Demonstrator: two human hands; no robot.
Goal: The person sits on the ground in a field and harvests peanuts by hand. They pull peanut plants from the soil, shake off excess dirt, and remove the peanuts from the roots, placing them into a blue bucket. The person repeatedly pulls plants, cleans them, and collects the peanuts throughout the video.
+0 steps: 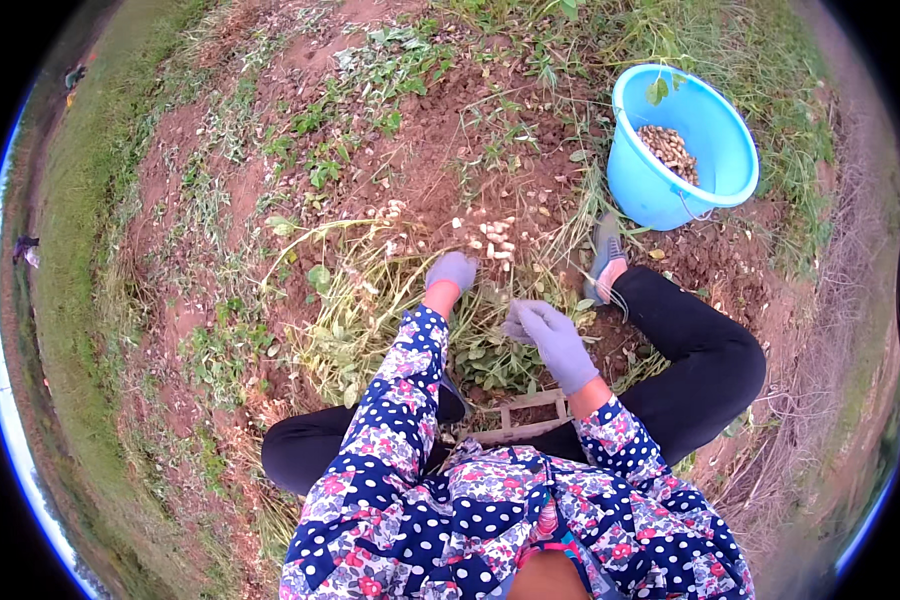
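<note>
My left hand (451, 271), in a pale lavender glove, rests at the pulled peanut plants (379, 300), with its fingers hidden from above. To its right is my right hand (551, 336), gloved alike, fingers bent and tips close together over the leaves. Whether either hand holds a stem or pod is not visible. Just beyond my hands, a small cluster of pale peanuts in their shells (498, 238) lies on the reddish soil. More pods hang among the yellowish stems to the left.
A light blue plastic bucket (637, 191), holding unshelled peanuts (669, 152), stands at the upper right, beyond my shoe (606, 255). A low frame with crossbars (517, 431) lies between my legs. Weeds (326, 150) dot the soil. A distant person (26, 251) appears at far left.
</note>
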